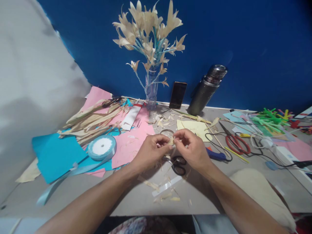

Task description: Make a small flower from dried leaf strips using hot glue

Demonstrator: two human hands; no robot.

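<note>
Between my two hands is a small pale piece of corn husk [171, 141], pinched by the fingertips of both. My left hand [151, 149] is closed on its left side, thumb against fingers. On the other side my right hand [193, 147] grips it the same way, and the fingers partly cover its shape. Just below lie black-handled scissors [179, 165], their blades partly hidden. Husk scraps [174, 199] and a clear strip [168, 186] are spread on the table [136, 203] under my wrists. Behind my hands a roll of tape [167, 131] shows only its top rim.
A clear vase [151, 89] holds husk flowers [148, 24] at the back, beside a phone [178, 95] and a leaning flask [207, 89]. Left are dried husks [95, 118], paper and a ribbon spool [101, 148]. Right are red-handled scissors [237, 144], cables and a blue-handled tool [216, 155].
</note>
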